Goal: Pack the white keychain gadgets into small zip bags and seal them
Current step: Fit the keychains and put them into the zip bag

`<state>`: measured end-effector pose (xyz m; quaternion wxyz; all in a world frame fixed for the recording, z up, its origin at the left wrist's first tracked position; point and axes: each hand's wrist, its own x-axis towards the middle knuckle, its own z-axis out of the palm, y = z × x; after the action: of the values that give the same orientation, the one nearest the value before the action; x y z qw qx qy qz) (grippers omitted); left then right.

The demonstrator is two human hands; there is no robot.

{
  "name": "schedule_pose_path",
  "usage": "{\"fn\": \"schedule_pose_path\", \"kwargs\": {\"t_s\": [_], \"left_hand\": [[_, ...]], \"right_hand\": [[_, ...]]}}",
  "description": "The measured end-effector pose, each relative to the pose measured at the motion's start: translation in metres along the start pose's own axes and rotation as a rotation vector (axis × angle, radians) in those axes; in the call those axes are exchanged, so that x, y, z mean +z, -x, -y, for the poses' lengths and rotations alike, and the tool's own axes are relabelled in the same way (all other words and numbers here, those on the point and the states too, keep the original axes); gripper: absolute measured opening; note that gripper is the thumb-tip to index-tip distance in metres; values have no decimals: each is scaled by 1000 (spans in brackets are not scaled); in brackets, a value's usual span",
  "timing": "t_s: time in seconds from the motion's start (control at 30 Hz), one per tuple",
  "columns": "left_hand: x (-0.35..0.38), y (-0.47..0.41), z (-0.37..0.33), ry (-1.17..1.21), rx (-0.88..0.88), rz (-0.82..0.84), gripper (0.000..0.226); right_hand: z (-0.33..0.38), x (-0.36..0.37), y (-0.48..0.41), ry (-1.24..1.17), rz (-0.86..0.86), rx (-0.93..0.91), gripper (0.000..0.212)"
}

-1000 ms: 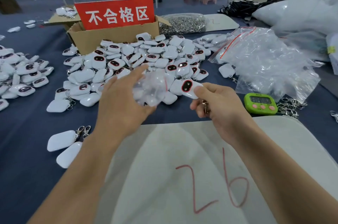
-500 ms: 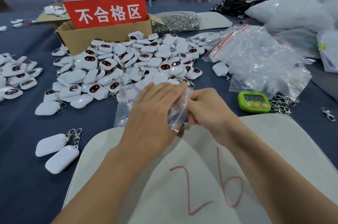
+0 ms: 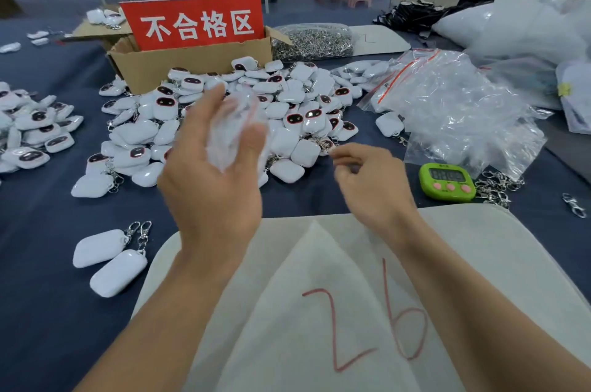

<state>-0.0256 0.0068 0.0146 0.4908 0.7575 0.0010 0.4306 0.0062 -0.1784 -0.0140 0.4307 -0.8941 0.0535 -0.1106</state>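
- Head view puts my main worry at the left hand (image 3: 214, 174). It holds a bag (image 3: 235, 132) in the air, and blur hides the zip line, so I can't tell whether it is sealed. If the zip is only part pressed, I judge the contents could slide out when the bag is set down.
- Something white seems to sit inside the bag, but I can't confirm it.
- Left hand grip: the thumb and fingers curl lightly round the bag and the palm is half open. The film looks slippery, so so light a hold could let it drop.
- Right hand (image 3: 372, 182) is lower and to the right, apart from the bag. Its fingers are curled in, with the tips just beside the near edge of the gadgets (image 3: 294, 110). I can't tell whether they pinch a clip or nothing.
- The gadgets lie heaped on the cloth (image 3: 48, 231) beyond both hands. Their clips look tangled, so lifting one may drag a neighbour along.
- Spare bags (image 3: 447, 110) lie far right, with a timer (image 3: 447, 181) near them.
- A box (image 3: 192, 63) with a sign (image 3: 195, 22) stands far behind the heap.
- A pad (image 3: 495, 247) lies nearest me.
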Motion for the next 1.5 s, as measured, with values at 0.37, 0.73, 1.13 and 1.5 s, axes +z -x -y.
{"fn": "schedule_pose_path", "kwargs": {"t_s": [0.37, 0.73, 1.13, 1.5], "left_hand": [[25, 36, -6, -341, 457, 382, 43], [30, 55, 1, -458, 268, 956, 58], [21, 38, -4, -122, 88, 477, 45], [23, 38, 0, -142, -40, 404, 24]], "right_hand": [[12, 17, 11, 226, 346, -462, 42], [-11, -18, -6, 503, 73, -74, 29], [-2, -28, -3, -501, 54, 107, 16], [11, -27, 15, -917, 426, -51, 38]]}}
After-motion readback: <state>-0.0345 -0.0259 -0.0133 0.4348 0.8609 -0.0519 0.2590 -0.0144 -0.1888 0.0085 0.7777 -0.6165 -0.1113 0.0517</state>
